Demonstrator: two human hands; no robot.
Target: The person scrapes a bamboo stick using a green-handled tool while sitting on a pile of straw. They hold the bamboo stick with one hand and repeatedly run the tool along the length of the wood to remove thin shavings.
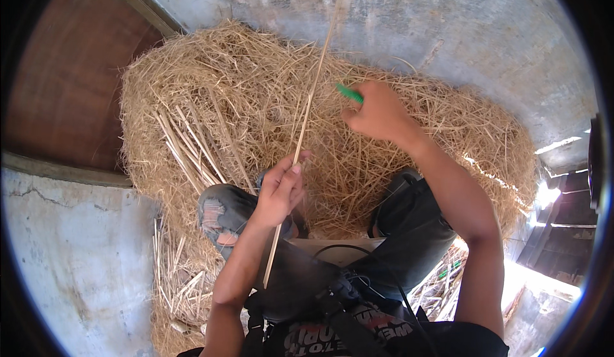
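Note:
My left hand (279,192) is closed around a long, thin, pale strip of split wood or bamboo (309,104). The strip slants up and away from my lap, its far end reaching toward the wall. To the right and farther out, my right hand (379,113) is closed on a short green ribbed object (350,93), perhaps a handle; most of it is hidden in the fist. That hand stays apart from the strip. Beneath both hands spreads a heap of dry straw (236,69).
Several pale strips (185,143) lie on the straw beyond my left knee (224,216). More strips (176,274) lie lower left. A grey wall (448,21) curves behind the heap; a brown panel (77,82) stands at left. A cable (348,247) crosses my lap.

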